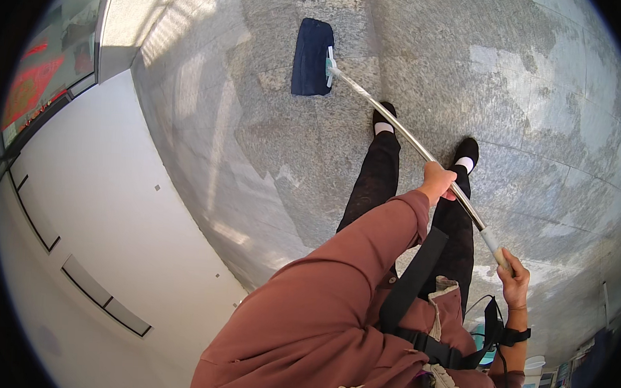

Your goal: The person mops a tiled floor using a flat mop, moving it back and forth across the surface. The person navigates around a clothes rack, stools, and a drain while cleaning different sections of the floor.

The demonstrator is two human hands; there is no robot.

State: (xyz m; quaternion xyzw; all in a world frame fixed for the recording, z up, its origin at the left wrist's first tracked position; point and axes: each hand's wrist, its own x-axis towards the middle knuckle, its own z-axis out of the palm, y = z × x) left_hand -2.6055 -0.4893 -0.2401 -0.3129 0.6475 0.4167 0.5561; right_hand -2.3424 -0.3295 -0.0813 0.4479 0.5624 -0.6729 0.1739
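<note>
A flat mop's dark blue cloth head (313, 58) lies on the grey stone-tiled floor (428, 58), with a pale plastic joint at its right edge. From there the metal mop pole (406, 133) slants down to the right, in front of the legs. Partway along the pole, my left hand (439, 182) is closed around the metal shaft. My right hand (513, 277) grips the pale plastic grip (494, 250) at the pole's upper end. Patches of the floor look wet and shiny, others dull.
Both feet in black shoes (467, 152) stand right of the mop head. A white wall (105, 183) runs along the left, below a glass window with red items behind it. At the lower right are a teal container (486, 351) and several household things. Sunlight falls at the upper left.
</note>
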